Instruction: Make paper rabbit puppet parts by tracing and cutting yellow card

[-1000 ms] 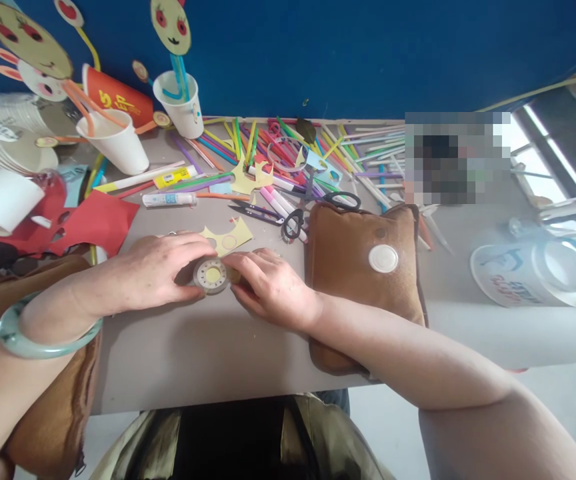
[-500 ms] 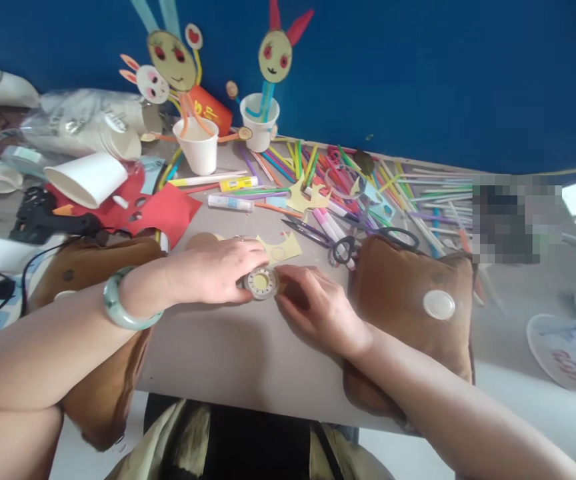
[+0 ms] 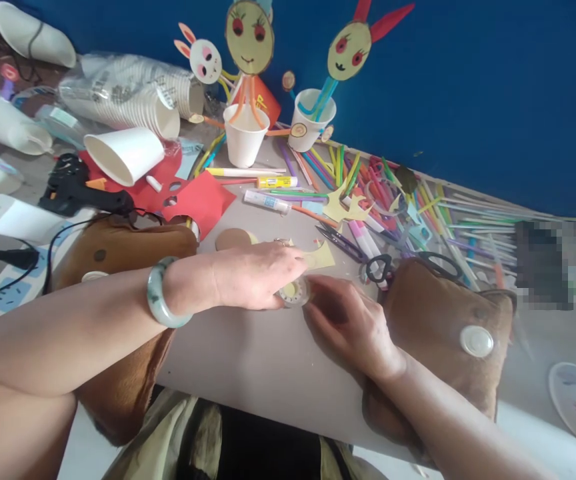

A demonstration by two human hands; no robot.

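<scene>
My left hand point(image 3: 255, 275), with a jade-green bangle on its wrist, is closed round a small roll of clear tape point(image 3: 294, 292) with a pale core. The roll sits above the grey table, its round face turned up to me. At the roll's right edge my right hand point(image 3: 351, 320) is closed, thumb and fingers bent together. Whether a strip of tape lies between its fingertips is hidden. Just beyond the hands lie a cut scrap of yellow card point(image 3: 322, 255), a brown disc point(image 3: 233, 239) and scissors point(image 3: 342, 243).
Paper cups with straw-and-card figures stand at the back, one cup point(image 3: 247, 143) nearest the middle. Many coloured straws point(image 3: 448, 213) spread to the right. A black glue gun point(image 3: 81, 190) and red sheet point(image 3: 203, 200) lie left. Brown cushions point(image 3: 448, 327) flank my arms.
My view has swung left, so the table's things appear farther right. Both hands stay at the tape roll, and the left fingers now cover a little more of it.
</scene>
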